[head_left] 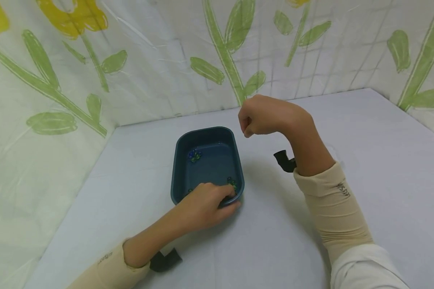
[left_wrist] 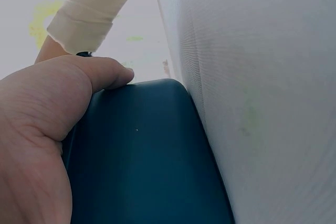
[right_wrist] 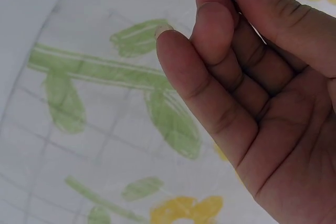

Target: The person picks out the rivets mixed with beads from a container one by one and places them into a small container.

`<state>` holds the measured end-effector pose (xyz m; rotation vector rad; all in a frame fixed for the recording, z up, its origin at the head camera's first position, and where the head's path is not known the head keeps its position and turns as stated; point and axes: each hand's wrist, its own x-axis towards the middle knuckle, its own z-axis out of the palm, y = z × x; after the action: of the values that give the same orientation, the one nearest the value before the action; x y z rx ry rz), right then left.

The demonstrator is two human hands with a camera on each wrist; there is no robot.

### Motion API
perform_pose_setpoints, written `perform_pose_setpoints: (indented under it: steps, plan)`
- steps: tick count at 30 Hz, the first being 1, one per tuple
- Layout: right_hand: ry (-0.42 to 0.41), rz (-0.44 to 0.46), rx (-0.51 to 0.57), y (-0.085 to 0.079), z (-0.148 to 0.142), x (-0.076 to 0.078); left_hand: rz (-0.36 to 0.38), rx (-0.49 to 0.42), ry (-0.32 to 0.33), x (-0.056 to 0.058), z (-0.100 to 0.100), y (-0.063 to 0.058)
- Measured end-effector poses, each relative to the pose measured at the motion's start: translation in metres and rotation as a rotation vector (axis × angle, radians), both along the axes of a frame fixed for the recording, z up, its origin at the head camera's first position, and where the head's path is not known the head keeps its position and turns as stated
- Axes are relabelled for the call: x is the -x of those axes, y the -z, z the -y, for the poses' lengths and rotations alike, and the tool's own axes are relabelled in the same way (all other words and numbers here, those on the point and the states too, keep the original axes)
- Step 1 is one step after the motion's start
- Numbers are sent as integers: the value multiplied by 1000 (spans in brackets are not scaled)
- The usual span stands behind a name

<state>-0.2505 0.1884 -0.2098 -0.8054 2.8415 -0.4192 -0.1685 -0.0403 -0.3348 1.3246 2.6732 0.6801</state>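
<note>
A deep blue-green plastic tub [head_left: 213,132] with rounded corners stands on the table. Inside, a cluster of small glassy blue and green pieces, like marbles, [head_left: 194,155] lies at the left. More greenish ones [head_left: 231,181] sit in the near right corner, partly behind my fingers. My left hand [head_left: 206,204] grips the tub's near rim, thumb outside and fingers over the inside; the left wrist view shows the thumb along the tub's outer wall [left_wrist: 142,145]. Raised right of the tub's far end, my right hand [head_left: 262,115] has its fingers curled in, thumb near the index finger [right_wrist: 231,77]. Nothing shows between them.
A pale cloth covers the table [head_left: 130,192]. Behind it hangs a whitish sheet [head_left: 148,80] painted with green stems and yellow flowers. Dark curved pieces stick out at the left wrist [head_left: 165,261] and the right wrist [head_left: 284,161].
</note>
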Motion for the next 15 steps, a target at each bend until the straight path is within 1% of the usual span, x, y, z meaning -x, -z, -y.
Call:
perform_pose_setpoints:
  steps: [8,15]
  plan:
    - [1,-1,0,2,-3,3,5,-1,-3,0,0,0]
    - [24,-12,-5,1,-8,4,0,4,-5,0,-1,0]
